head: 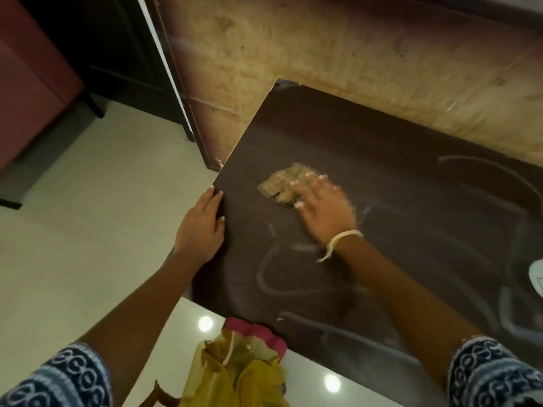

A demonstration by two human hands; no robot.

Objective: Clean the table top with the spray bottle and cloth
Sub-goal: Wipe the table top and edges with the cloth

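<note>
There are two hands: the left hand (202, 227) at nine o'clock and the right hand (323, 210) in the middle. There is one cloth (279, 186) and one table (411, 230).

Dim, warm light overall. Two ceiling lamps glare as white spots on the glossy floor (88, 230). The right hand (321, 211) smears with motion blur; the wide lens bends the frame's edges, corners soft.

Pale glossy floor tiles (88, 230) reflected ceiling lights; a tan brick-patterned wall (323, 54) stood behind, with possibly a maroon seat (29, 83) at left.
</note>
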